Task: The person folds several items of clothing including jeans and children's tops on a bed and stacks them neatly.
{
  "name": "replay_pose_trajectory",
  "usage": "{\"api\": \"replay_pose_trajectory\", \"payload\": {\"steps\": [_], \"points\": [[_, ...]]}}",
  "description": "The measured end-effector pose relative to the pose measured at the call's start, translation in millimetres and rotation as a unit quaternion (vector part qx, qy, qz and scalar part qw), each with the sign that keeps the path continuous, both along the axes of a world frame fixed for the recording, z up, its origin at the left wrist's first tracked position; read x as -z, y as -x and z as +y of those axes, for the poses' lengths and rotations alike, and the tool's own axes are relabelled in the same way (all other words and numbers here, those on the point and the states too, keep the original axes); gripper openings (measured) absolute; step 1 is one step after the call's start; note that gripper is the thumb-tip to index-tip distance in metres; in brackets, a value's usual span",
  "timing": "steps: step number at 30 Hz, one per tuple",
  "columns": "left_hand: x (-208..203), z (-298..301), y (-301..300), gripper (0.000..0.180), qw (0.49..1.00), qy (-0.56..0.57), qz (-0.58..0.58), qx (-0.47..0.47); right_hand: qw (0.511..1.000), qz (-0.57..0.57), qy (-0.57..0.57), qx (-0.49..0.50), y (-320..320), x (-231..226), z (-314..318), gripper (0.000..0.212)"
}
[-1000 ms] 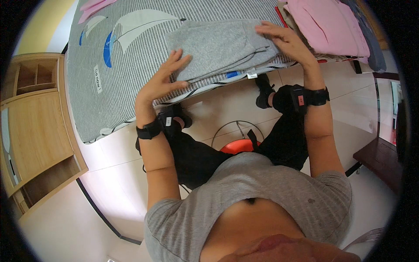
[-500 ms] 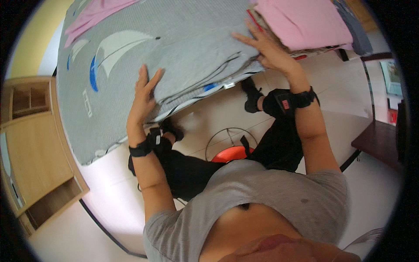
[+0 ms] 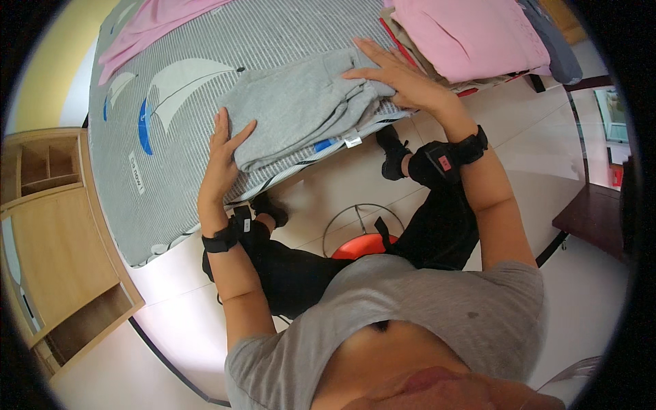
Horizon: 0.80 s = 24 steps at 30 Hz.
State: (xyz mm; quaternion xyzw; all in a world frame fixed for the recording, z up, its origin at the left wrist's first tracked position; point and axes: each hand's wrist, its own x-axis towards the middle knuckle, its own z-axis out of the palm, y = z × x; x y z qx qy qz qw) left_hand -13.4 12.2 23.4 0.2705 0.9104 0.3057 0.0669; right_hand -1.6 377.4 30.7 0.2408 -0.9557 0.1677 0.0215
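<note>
A folded grey garment, thick and soft-looking, lies on the near edge of the bed. Its layers show as loose folds along the right side. My left hand is at the garment's left end, thumb and fingers apart, the thumb touching its edge. On the right end rests my right hand, fingers spread, the tips over the fabric. Neither hand is closed round the cloth.
A stack of folded clothes with a pink one on top sits right of my right hand. Another pink garment lies at the far left. Below are a red stool seat and, to the left, a wooden cabinet.
My right hand has moved a little to the left, and the garment's right end has come in with it, its folds bunching. The left hand has hardly moved.
</note>
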Motion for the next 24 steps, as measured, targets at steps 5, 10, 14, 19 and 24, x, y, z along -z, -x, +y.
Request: {"api": "replay_pose_trajectory", "payload": {"steps": [5,10,14,19,24], "points": [[-9.9,-0.4,7.6,0.037,0.993,-0.121,-0.002,0.003,0.995,0.022,0.068,-0.072,20.5,13.7,10.4,0.069],[-37.2,-14.4,5.1,0.024,0.923,-0.359,-0.108,-0.093,0.954,-0.093,0.279,-0.058,6.6,-17.8,0.3,0.043],[-63.9,-15.2,-5.6,0.023,0.878,-0.425,-0.141,-0.168,0.772,-0.297,0.56,0.042,-5.0,-25.1,-2.2,0.032],[-75.6,-14.2,-10.3,0.033,0.847,-0.429,-0.226,-0.219,0.612,-0.379,0.687,0.101,-15.0,-29.0,-25.7,0.028],[-9.1,-8.6,23.8,0.037,0.803,-0.431,-0.313,-0.269,0.556,-0.403,0.705,0.177,2.7,8.1,-26.8,0.028]]}}
